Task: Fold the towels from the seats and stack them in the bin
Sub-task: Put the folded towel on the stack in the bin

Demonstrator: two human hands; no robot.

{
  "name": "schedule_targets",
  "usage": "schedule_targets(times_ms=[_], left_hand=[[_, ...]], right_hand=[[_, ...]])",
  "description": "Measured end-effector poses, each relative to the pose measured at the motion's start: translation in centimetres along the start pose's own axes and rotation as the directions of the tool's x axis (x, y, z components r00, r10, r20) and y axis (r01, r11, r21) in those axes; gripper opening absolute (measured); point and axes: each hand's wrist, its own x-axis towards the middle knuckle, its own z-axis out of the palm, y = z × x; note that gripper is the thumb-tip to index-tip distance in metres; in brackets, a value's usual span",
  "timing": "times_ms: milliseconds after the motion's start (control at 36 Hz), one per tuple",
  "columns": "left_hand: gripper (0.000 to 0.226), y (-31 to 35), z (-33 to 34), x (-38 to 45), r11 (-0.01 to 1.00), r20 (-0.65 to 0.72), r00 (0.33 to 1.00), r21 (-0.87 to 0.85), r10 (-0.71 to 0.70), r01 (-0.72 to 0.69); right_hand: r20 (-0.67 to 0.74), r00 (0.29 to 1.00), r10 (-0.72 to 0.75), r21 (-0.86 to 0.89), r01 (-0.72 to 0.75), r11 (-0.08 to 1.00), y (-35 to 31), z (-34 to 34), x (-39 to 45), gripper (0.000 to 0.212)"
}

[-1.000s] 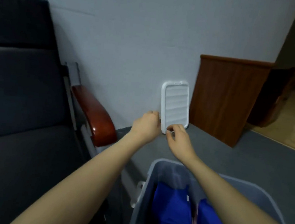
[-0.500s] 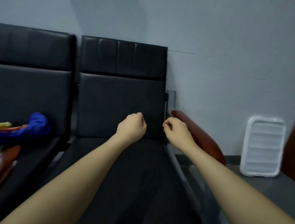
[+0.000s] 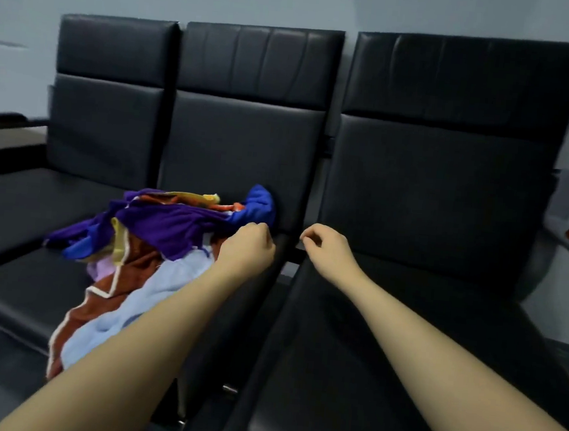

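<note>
Where towels [image 3: 143,237] lie, black seats [image 3: 416,192].

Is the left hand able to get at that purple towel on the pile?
Probably yes. The left hand hovers at the pile's right edge, beside the purple towel, which lies on top with nothing over it. The fingers are curled but seem to hold nothing.
</note>
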Motion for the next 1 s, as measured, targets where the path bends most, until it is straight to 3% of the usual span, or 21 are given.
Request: schedule_targets(times_ms=[222, 333, 500, 639, 833, 1000], left_hand=[[0.032, -9.9, -0.2, 1.4, 0.959, -0.003, 0.988, 0.241, -0.154, 0.15], [0.032, -13.3, -0.2, 1.5, 0.936, -0.104, 0.987, 0.32, -0.121, 0.149], [0.042, -16.8, 0.0, 2.8, 0.875, -0.09, 0.99, 0.464, -0.107, 0.136], [0.024, -17.3, 0.0, 4.0, 0.814, -0.133, 0.99, 0.58, 0.044, 0.042], [0.022, -17.4, 1.1, 3.8, 0.863, -0.259, 0.965, 0.478, -0.037, 0.161], [0.023, -18.7, 0.6, 4.4, 0.791, -0.161, 0.981, 0.612, 0.104, 0.017]], right_hand=[[0.25, 0.959, -0.134, 0.051, 0.125, 0.991, -3.7, 10.2, 3.8, 0.023], [0.331, 0.932, -0.145, 0.069, 0.13, 0.989, -4.8, 13.4, 4.7, 0.033], [0.415, 0.899, -0.143, 0.081, 0.12, 0.989, -6.6, 17.3, 6.5, 0.048], [0.441, 0.888, -0.129, 0.101, 0.094, 0.99, -6.9, 19.5, 7.3, 0.055], [0.429, 0.892, -0.139, 0.142, 0.085, 0.986, -5.5, 20.5, 7.0, 0.065], [0.429, 0.891, -0.145, 0.125, 0.101, 0.987, -5.8, 21.5, 7.5, 0.064]])
